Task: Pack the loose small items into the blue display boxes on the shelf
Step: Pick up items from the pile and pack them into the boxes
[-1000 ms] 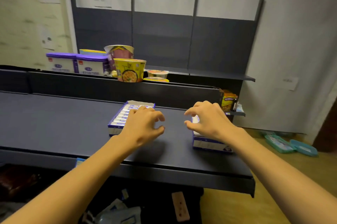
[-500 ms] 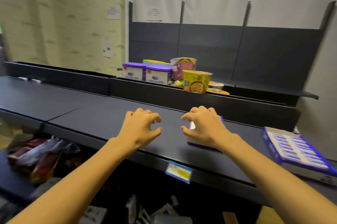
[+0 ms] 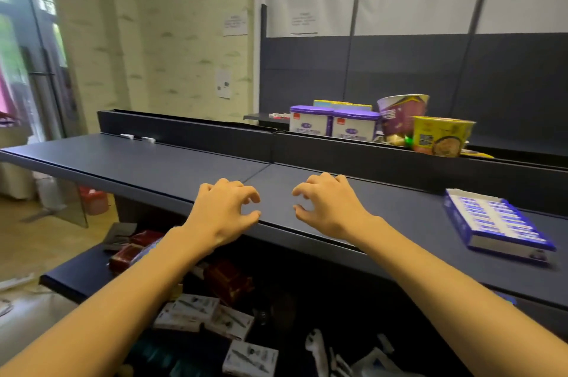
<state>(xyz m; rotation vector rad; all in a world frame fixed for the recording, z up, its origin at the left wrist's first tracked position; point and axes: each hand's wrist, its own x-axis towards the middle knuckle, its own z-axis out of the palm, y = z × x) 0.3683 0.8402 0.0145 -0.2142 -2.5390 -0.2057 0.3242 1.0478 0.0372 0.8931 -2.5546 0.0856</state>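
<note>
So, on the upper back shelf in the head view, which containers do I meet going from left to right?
First white tub with purple lid → second white tub with purple lid → purple noodle cup → yellow noodle cup.

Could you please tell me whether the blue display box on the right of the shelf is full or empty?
Full, as far as shown: the blue display box lies open-topped, with white-and-blue packets filling its visible rows.

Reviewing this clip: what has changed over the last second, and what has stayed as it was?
The view swung left: the blue display box now sits far right, and the second box, under the right hand before, is out of sight. Both hands left the boxes; the left hand and right hover, fingers curled, empty. The tubs and noodle cups stay put.
</note>
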